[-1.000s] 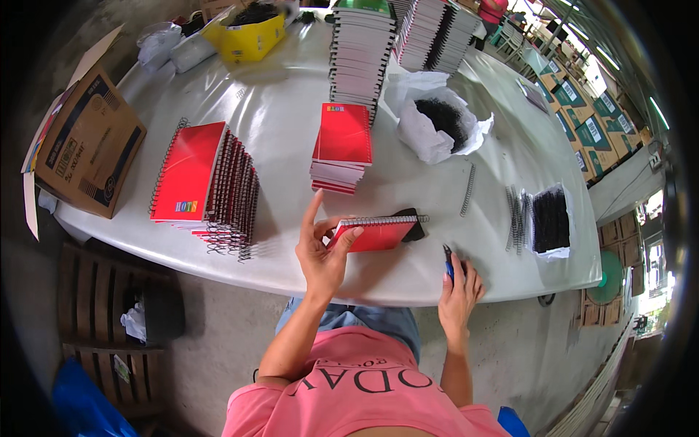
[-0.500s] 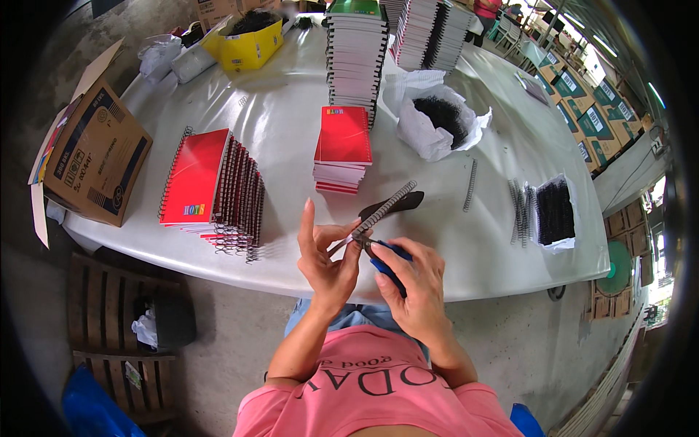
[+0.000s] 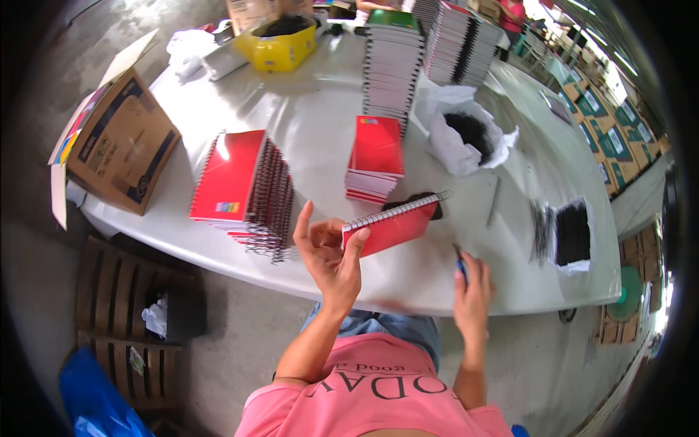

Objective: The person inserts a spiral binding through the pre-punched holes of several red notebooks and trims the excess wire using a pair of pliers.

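My left hand (image 3: 331, 266) pinches a red spiral notebook (image 3: 399, 229) at its near left corner, thumb on the cover and index finger raised. The wire coil runs along the notebook's upper edge, and its far end sticks out past the cover. Off to the right, my right hand (image 3: 475, 295) is closed round small blue-handled pliers (image 3: 460, 266), low over the table and apart from the notebook. Behind the notebook lies a dark flat object (image 3: 437, 209), partly hidden.
Red notebooks stand in a coiled stack (image 3: 231, 175) at left and a smaller pile (image 3: 375, 149) ahead. Behind rises a tall notebook stack (image 3: 393, 69). Black coils fill a white-wrapped bundle (image 3: 466, 135) and a tray (image 3: 573, 233). A cardboard box (image 3: 120, 146) sits at the left edge.
My right hand has drawn the pliers away from the coil, to the right. My left hand has turned the notebook so its red cover shows. The whole view has shifted a little.
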{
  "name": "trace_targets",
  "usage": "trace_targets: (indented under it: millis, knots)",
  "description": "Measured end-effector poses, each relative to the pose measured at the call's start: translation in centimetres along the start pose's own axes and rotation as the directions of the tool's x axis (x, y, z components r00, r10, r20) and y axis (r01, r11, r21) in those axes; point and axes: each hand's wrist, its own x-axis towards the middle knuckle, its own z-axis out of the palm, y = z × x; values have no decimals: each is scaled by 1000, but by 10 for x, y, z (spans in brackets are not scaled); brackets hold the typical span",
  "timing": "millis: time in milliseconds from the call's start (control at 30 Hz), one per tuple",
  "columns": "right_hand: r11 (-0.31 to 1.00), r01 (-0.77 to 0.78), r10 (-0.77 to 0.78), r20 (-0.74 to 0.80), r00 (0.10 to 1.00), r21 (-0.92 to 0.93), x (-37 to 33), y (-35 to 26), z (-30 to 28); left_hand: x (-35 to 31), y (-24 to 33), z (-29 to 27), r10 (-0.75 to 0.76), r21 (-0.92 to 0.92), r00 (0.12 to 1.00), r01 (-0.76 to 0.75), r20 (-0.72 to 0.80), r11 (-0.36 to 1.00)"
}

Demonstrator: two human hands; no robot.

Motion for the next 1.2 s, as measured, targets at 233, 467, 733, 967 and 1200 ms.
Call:
trace_targets:
  millis: [233,467,733,967,1200]
  knots:
    - [748,237,-237,-84,968,620,32,-50,2,2,43,-9,20,-228,999,-29,-39,973]
    - [42,186,-353,-159,922,982,100,-196,-8,41,99,-59,484,198,868,-458,-112,867]
    - [-395,-143,-550,-109,828,908,207,-277,-4,89,69,-119,214,534,950,-61,-229,843]
    - [99,790,-975,218,-45,605,164,-350,28,83,54,-117,61,178,989,-36,-135,983]
    - [219,288,-674,-69,736,932,208,-278,63,96,32,-121,225,321,969,-182,-102,929]
